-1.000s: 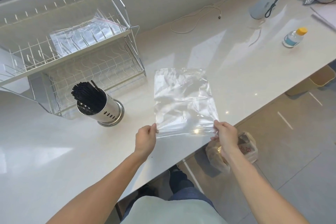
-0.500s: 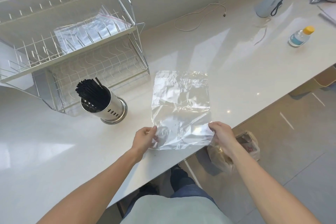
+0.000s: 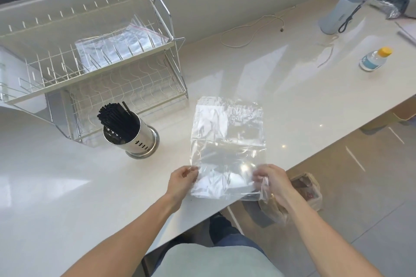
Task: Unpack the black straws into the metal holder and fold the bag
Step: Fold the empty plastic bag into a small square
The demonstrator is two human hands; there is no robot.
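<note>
A person's two bare hands grip the near end of a clear plastic bag [image 3: 227,141] that lies spread flat on a glossy white tabletop [image 3: 292,87], close to its near edge. The left hand [image 3: 183,181] pinches the bag's near left corner between thumb and fingers [image 3: 195,169]; the right hand [image 3: 273,183] pinches the near right corner, where the plastic bunches and hangs slightly past the tabletop's near edge. The bag looks empty and creased, its far end flat on the surface.

The black straws [image 3: 118,117] stand bundled in a perforated metal holder [image 3: 132,139], upright on the tabletop to the left of the bag and well apart from it. Just behind the holder sits a two-tier wire dish rack [image 3: 94,67], with another clear bag [image 3: 119,48] lying on its upper tier.

Toward the far right corner stand a pale blue flask [image 3: 344,6] with a dark strap and a small bottle with a yellow cap [image 3: 374,59]. A white cable [image 3: 252,31] curls along the far edge. Below the near edge, a bag [image 3: 306,191] rests on the tiled floor.
</note>
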